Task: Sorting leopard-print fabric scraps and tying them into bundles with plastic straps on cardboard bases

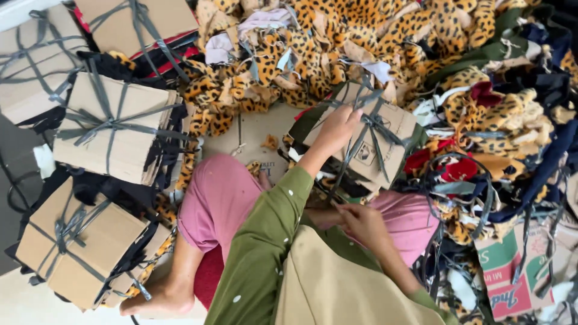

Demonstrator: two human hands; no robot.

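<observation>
A cardboard-faced bundle (385,150) crossed by grey strapping (376,123) lies on the floor in front of me, with dark and leopard-print cloth under it. My left hand (337,129), on a green-sleeved arm, rests on the bundle's near top corner with its fingers closed on the strap there. My right hand (361,222) sits lower, over my pink-trousered lap, pinching a length of the same grey strap (337,180) that runs up to the bundle.
Several tied cardboard bundles (114,129) are stacked at the left, one near my bare foot (150,298). A heap of leopard-print cloth scraps (325,42) fills the back and right. A printed carton (512,277) and loose straps lie at lower right.
</observation>
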